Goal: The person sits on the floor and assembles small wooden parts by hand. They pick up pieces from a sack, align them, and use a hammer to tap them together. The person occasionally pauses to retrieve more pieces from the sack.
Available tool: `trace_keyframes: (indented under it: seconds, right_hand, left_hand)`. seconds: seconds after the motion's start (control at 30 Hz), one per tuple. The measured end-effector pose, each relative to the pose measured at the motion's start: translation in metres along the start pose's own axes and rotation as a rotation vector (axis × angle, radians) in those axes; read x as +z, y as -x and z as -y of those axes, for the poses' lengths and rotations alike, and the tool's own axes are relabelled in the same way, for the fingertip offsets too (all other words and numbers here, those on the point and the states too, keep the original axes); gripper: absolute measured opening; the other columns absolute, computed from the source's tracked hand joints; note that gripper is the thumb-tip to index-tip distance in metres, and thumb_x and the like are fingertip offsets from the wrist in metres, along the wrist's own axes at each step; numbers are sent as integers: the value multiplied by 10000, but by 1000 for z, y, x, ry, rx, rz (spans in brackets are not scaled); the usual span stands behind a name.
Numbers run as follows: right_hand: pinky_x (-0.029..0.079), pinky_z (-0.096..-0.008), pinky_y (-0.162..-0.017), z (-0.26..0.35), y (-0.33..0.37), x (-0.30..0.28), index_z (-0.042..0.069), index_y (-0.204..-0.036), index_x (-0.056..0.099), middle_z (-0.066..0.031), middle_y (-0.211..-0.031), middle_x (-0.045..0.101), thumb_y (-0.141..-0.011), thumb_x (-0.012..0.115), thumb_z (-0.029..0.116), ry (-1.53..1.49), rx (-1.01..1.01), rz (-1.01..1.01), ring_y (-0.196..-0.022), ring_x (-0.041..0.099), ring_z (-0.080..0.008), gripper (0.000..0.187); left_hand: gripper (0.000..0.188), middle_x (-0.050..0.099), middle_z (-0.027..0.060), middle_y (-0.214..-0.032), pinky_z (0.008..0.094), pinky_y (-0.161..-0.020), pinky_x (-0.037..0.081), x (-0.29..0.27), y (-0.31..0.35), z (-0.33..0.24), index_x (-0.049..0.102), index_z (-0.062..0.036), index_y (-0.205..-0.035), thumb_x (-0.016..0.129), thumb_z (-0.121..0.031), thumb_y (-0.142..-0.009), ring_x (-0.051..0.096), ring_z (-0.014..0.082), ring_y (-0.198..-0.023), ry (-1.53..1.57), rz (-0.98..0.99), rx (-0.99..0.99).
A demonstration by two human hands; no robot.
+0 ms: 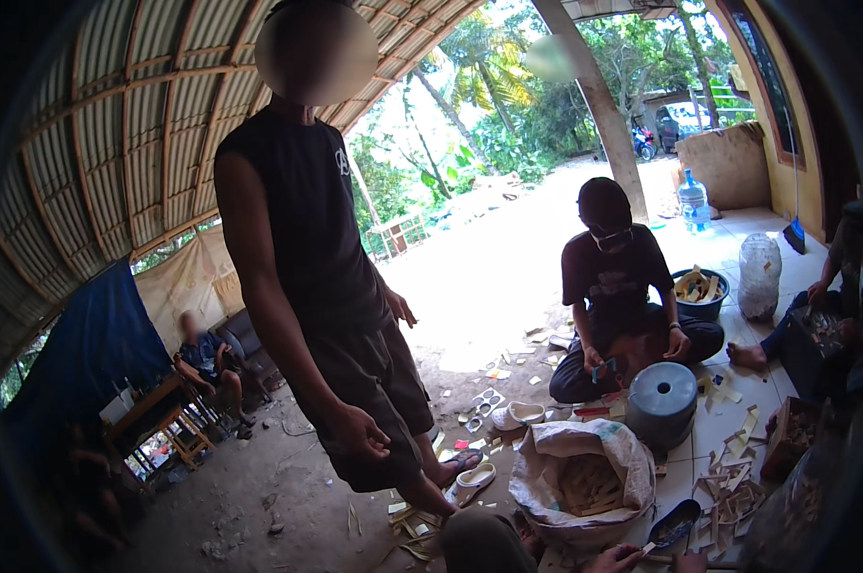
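Only the tips of my hands show at the lower edge. My left hand (611, 559) has its fingers curled on the end of a thin wood strip (653, 550), and my right hand (691, 563) is a little to its right, mostly cut off. Just above them lies a dark blue oval object (675, 523). Right in front stands a white sack (584, 473), open and filled with short pale wood pieces. My dark knee (484, 544) is left of my hands.
A person in a black sleeveless shirt (307, 239) stands close on the left. Another person in black (613, 286) sits working behind a grey lidded bucket (663, 401). Wood offcuts (732, 497) litter the tiled floor. White sandals (517, 415) lie on the dirt.
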State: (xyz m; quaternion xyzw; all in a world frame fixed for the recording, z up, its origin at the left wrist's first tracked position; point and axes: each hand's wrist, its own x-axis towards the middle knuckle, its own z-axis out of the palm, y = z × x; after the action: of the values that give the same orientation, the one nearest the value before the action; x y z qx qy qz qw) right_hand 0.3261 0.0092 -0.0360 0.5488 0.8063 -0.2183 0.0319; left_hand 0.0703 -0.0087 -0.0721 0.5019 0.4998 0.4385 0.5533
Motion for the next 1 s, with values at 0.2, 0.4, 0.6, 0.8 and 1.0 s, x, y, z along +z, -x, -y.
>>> trace_keyframes:
  seconds: [0.2,0.4,0.6,0.8,1.0]
  right_hand:
    - [568,-489,-854,50,18,-41,84,-1362,631,-252,-1186,665,-940,728,140,-810,-295,-445,-1015,673,-436,437]
    - [561,-470,-900,78,14,-36,75,-1331,639,-196,-1201,653,-900,779,103,-540,-439,-461,-1064,662,-406,454]
    - [568,-479,-828,89,21,-43,78,-1318,649,-201,-1190,648,-898,760,88,-440,-369,-440,-1034,690,-391,434]
    - [562,-385,-691,102,25,-68,14,-1001,725,-131,-912,650,-802,863,136,-728,-376,-636,-804,707,-281,271]
    - [541,-338,-726,112,23,-70,38,-1089,746,-97,-1013,721,-907,817,185,-866,-268,-468,-881,715,-208,245]
  left_hand:
    - [304,757,70,-869,313,-675,582,13,11,-15,730,-11,-1071,754,-301,-984,708,139,-771,29,-68,40]
    - [346,732,95,-851,337,-626,559,17,6,-19,711,-20,-1032,751,-360,-979,697,139,-758,-261,-44,53]
    - [254,723,74,-863,316,-607,557,23,11,-19,709,-43,-1042,733,-286,-974,705,145,-811,6,-192,-11]
    - [736,624,142,-1433,325,-1056,496,-19,114,-202,276,-69,-1647,681,-163,-1040,538,201,-1352,12,110,36]
    - [1099,368,277,-1615,528,-1190,412,-86,271,-216,99,-84,-1667,852,-201,-875,348,486,-1502,-1059,-418,530]
